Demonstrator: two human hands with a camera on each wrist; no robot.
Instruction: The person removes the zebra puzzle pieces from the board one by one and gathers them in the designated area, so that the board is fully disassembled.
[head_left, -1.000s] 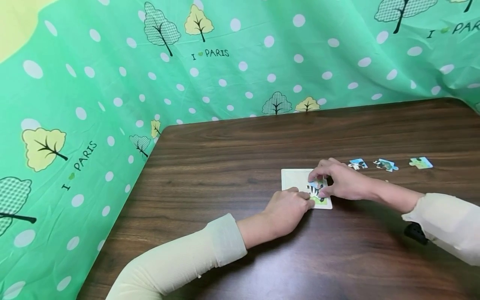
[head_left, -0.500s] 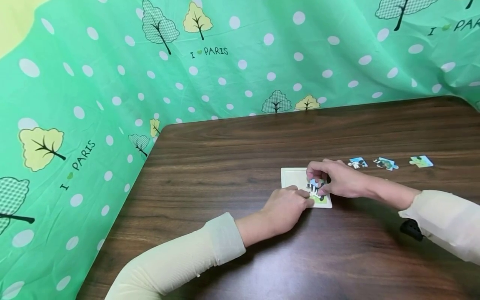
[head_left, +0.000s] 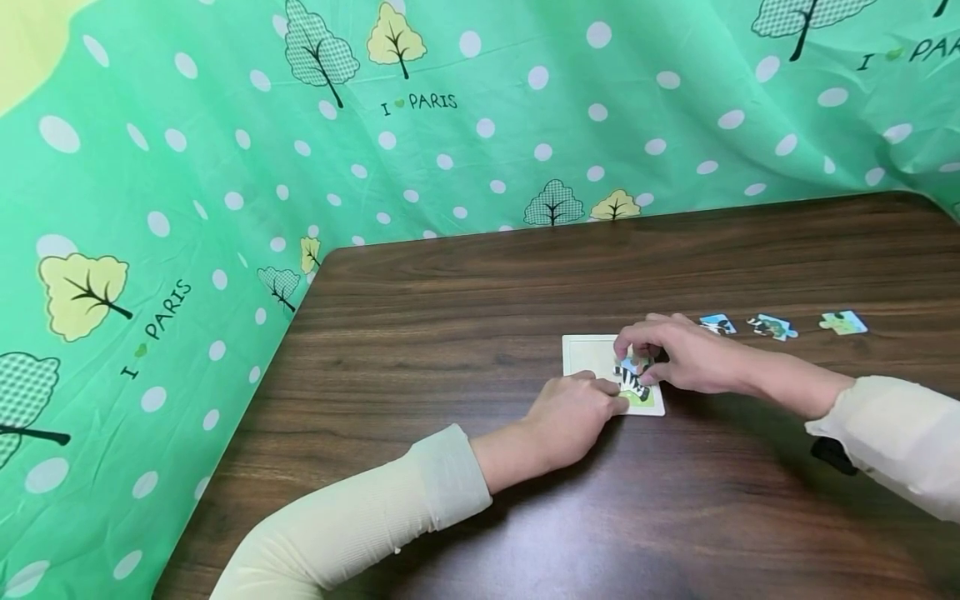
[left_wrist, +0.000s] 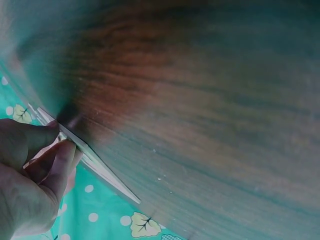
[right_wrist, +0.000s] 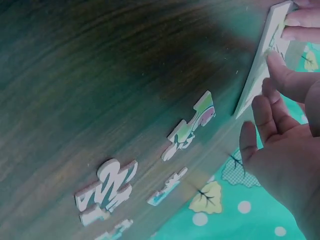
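A pale square puzzle board (head_left: 581, 354) lies on the table, its right part carrying puzzle pieces with a black-and-white striped animal (head_left: 632, 385) on green and blue. My left hand (head_left: 573, 421) holds the board at its near side, curled fingers and thumb resting at the striped picture. In the left wrist view, thumb and fingers meet at the board's edge (left_wrist: 107, 175). From the right, my right hand (head_left: 686, 358) arches over the board, thumb and index finger pinching a puzzle piece (head_left: 636, 364) with blue on it. That hand hides part of the piece and the board's far right corner.
Loose puzzle pieces lie right of the board: a blue-and-white one (head_left: 720, 323), a dark-patterned one (head_left: 772, 327) and a green-and-blue one (head_left: 843, 322). The right wrist view also shows a striped piece (right_wrist: 107, 190). A green dotted curtain (head_left: 487, 125) hangs behind the brown table (head_left: 450, 308).
My right thumb and fingers have shifted slightly on the board, and the hand covers more of the nearest loose piece. The left hand stays in place. The head view has tilted slightly.
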